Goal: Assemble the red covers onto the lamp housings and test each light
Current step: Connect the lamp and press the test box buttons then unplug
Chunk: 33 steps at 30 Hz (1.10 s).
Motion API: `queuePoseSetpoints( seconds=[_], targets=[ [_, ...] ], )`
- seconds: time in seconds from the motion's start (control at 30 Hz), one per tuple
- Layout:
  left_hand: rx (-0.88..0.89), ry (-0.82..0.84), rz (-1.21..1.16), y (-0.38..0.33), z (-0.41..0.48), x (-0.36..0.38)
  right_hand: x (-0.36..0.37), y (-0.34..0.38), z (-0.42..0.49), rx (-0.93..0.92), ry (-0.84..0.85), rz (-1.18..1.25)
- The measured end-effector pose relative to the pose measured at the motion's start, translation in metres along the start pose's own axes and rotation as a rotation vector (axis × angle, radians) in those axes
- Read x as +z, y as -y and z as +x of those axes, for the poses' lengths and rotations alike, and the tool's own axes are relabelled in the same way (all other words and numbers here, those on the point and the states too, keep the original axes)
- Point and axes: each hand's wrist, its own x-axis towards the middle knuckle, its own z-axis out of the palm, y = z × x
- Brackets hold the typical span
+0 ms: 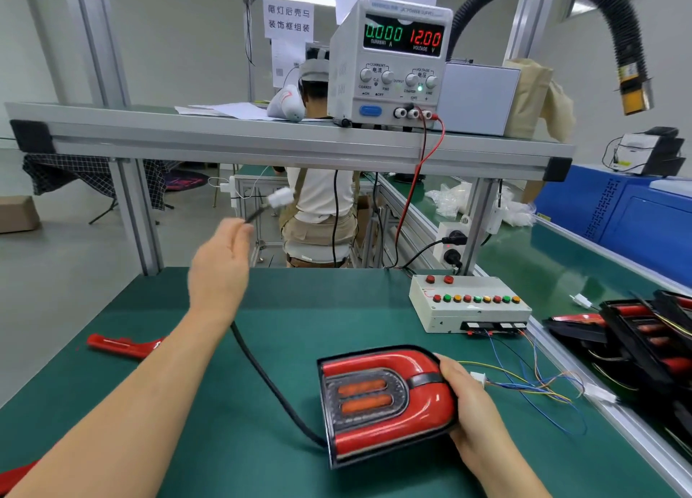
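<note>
**Lamp** (385, 404): the red cover is already sitting on the black housing. The lamp is lying face-up on the worktop (262, 467), near the front and right of centre. It is looking like rigid moulded plastic, probably light enough for one hand. The glossy cover is likely to be slippery and quick to scratch. You are best holding it by the black rim and the rounded end, keeping your fingertips off the clear lens with its two orange bars.

**Right hand** (468, 404): you are gripping the lamp's rounded right end, with your fingers curled over its edge.

**Cable** (269, 381): this black sheathed lead is leaving the lamp's lower left corner and rising to your left hand. It is flexible, so a hard pull is likely to drag the lamp.

**Left hand** (221, 269): you are holding it raised above the worktop and pinching the cable just short of its end.

**Connector** (280, 198): it is white and blurred, hanging in the air beyond your fingertips. It is probably small and brittle, so hold it by the body rather than the wires.

**Test box** (468, 302): it is sitting at the right rear of the worktop, showing a row of coloured buttons. Thin wires (531, 385) are trailing from it toward your right hand.

**Power supply** (389, 63): it is standing on the shelf above, showing 0.000 current and 12.00 volts. Judging by that, the lamp is not yet drawing power.

**Spare cover** (123, 346): it is lying far left, partly behind your forearm.
</note>
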Motion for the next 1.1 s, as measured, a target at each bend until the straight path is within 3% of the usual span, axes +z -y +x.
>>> queuePoseSetpoints(
  seconds=[0.17,0.33,0.43,0.6,0.73,0.87,1.1],
  targets=[
    [0.028,-0.334,0.04,-0.006,0.027,-0.02,0.004,-0.001,-0.003,-0.034,-0.01,-0.136],
    [0.121,-0.432,-0.074,-0.016,0.047,-0.026,0.011,-0.009,-0.001,-0.052,-0.135,-0.249],
    [0.134,-0.291,-0.089,-0.015,0.048,-0.02,0.011,-0.012,0.002,-0.088,-0.149,-0.334],
    [0.017,0.222,-0.046,-0.013,0.021,-0.002,0.006,-0.014,0.005,-0.209,-0.149,-0.644],
    [0.132,0.513,0.091,-0.03,-0.018,0.015,0.002,-0.017,0.008,-0.212,-0.15,-0.87],
    [0.308,0.539,0.32,-0.054,-0.06,0.043,0.002,-0.02,0.009,-0.257,-0.127,-1.019],
    [0.306,0.624,0.408,-0.071,-0.118,0.089,-0.007,-0.01,0.007,-0.263,-0.118,-0.89]
  ],
)
